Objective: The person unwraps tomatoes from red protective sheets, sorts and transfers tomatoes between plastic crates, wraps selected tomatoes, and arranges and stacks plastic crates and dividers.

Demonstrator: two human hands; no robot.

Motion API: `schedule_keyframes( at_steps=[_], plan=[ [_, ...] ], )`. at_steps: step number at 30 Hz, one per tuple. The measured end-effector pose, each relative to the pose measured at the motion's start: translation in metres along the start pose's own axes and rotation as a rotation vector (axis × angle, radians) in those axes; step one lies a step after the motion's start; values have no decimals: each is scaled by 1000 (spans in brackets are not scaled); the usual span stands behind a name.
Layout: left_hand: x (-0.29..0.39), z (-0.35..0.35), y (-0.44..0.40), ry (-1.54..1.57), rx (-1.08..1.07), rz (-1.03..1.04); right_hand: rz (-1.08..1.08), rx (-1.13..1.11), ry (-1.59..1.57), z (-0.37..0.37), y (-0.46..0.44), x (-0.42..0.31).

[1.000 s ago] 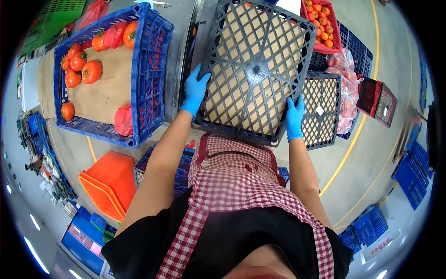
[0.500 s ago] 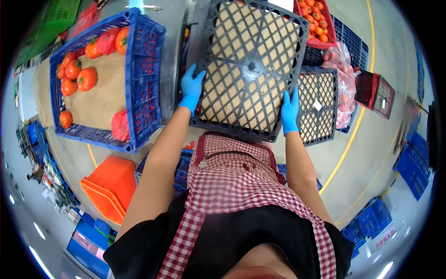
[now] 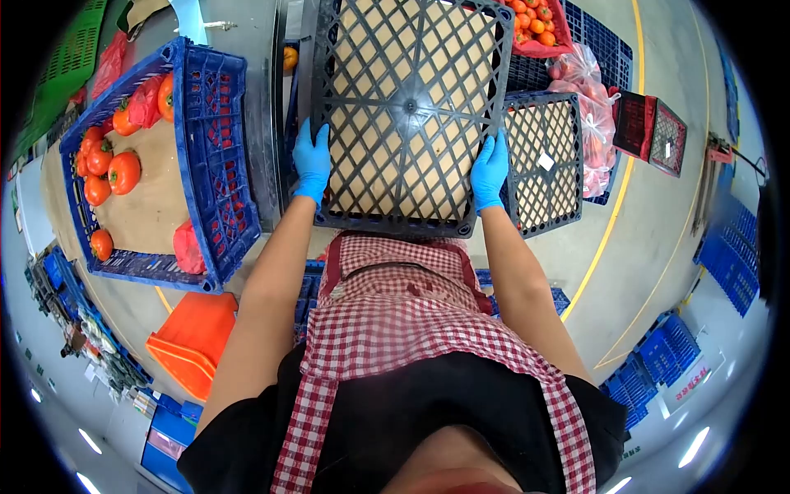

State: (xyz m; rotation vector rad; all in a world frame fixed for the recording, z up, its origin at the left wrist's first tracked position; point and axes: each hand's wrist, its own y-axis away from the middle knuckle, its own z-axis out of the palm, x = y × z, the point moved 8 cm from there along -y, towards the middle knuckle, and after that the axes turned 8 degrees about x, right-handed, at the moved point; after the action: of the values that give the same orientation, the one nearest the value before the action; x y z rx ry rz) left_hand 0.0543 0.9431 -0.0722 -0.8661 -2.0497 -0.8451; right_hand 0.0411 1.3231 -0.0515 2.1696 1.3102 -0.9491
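A black lattice crate [image 3: 411, 107] with cardboard showing through its mesh is directly in front of my body. On its left edge is my left hand [image 3: 312, 162] in a blue glove, thumb and fingers gripping the side. My right hand [image 3: 490, 171], gloved in blue too, grips the right edge near the lower corner. The crate's contents are hidden. Further left stands a blue crate [image 3: 222, 156] lined with brown cardboard, holding several red tomatoes [image 3: 124, 172] and pieces of red plastic [image 3: 188, 248].
To the right are another black crate [image 3: 542, 162], bagged produce [image 3: 594, 123], a red-lined crate of tomatoes [image 3: 533, 23] on a blue pallet [image 3: 605, 41], and a dark red crate [image 3: 650, 132]. An orange bin [image 3: 193, 339] stands at the lower left.
The held crate and both hands have shifted left and slightly down in view, with both hands still on its sides. The surroundings have also shifted as the view turned.
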Motion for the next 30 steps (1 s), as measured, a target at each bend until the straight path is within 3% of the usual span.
schedule_keyframes(
  at_steps=[7, 9, 13, 17, 23, 28, 30],
  plan=[
    [13, -2, 6, -126, 85, 132, 63, -27, 64, 0, -1, -2],
    [21, -4, 8, -126, 117, 151, 11, 62, 28, -2, 0, 3],
    [9, -3, 3, -70, 125, 100, 139, -20, 185, 3, 2, 29],
    [4, 1, 0, -228, 154, 81, 232, -3, 333, -6, 14, 27],
    [3, 2, 2, -347, 162, 33, 161, -148, 337, 8, 5, 42],
    [-14, 5, -1, -419, 127, 8, 192, -107, 248, 0, 1, 24],
    [-10, 7, -1, -431, 104, -18, 125, 75, 113, 4, -29, 11]
  ],
)
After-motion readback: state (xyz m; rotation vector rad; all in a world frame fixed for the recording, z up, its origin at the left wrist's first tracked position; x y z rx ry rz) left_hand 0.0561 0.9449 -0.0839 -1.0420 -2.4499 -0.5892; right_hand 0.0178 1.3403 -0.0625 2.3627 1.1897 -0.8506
